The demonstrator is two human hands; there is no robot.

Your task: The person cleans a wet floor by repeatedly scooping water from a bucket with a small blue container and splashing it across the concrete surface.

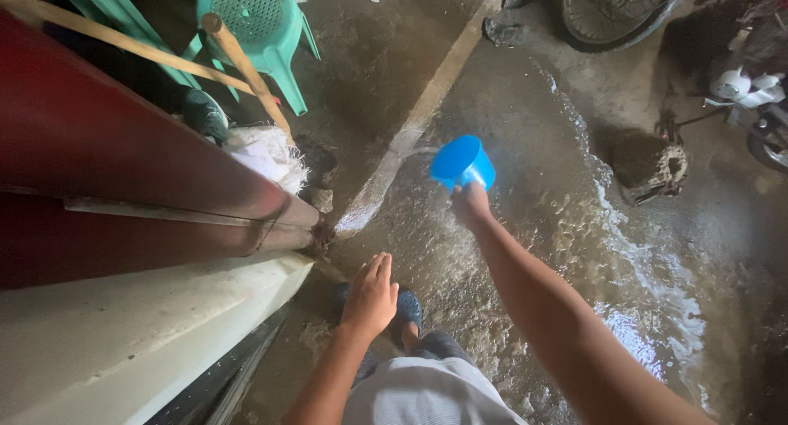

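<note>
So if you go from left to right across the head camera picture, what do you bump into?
Red panel → green plastic stool → left hand → blue dipper held in the right hand → foamy water streak → white motorbike part.

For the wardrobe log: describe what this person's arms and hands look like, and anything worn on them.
Both arms are bare from the wrists up as far as the picture shows: no sleeves, gloves, watch, rings or bands can be seen on the left hand or the right hand. The forearms are slim. Below them shows a light grey ribbed garment and a dark blue perforated clog on one foot.
</note>
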